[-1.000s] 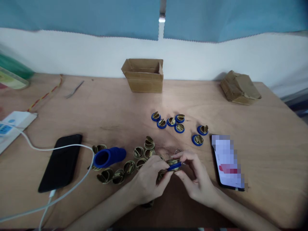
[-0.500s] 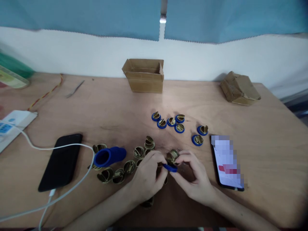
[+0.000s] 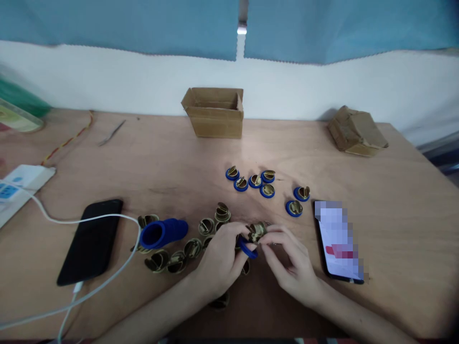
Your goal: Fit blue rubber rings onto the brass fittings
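Note:
My left hand (image 3: 223, 253) pinches a blue ring (image 3: 248, 250), which hangs tilted below its fingertips. Just above the ring is a round brass-coloured metal cap with a raised flap (image 3: 257, 232), between the fingertips of both hands. My right hand (image 3: 292, 265) grips this cap's right side, its thumb bent close to the index finger. Several bare brass caps (image 3: 192, 248) lie left of and under my left hand, some partly hidden. A stack of blue rings (image 3: 164, 232) rests on its side among them. Beyond my hands, several caps with blue rings fitted (image 3: 267, 190) lie on the table.
A dark phone (image 3: 91, 241) with a white cable (image 3: 118, 216) lies left. A lit phone (image 3: 339, 241) lies right. At the back stand an open cardboard box (image 3: 218, 125) and a crumpled one (image 3: 356, 131). Tweezers (image 3: 112, 133) and a power strip (image 3: 27, 186) are at left.
The blue ring has tipped steeper and shifted slightly left, and my right thumb has come off it. The brass cap stays between my fingertips, turned a little.

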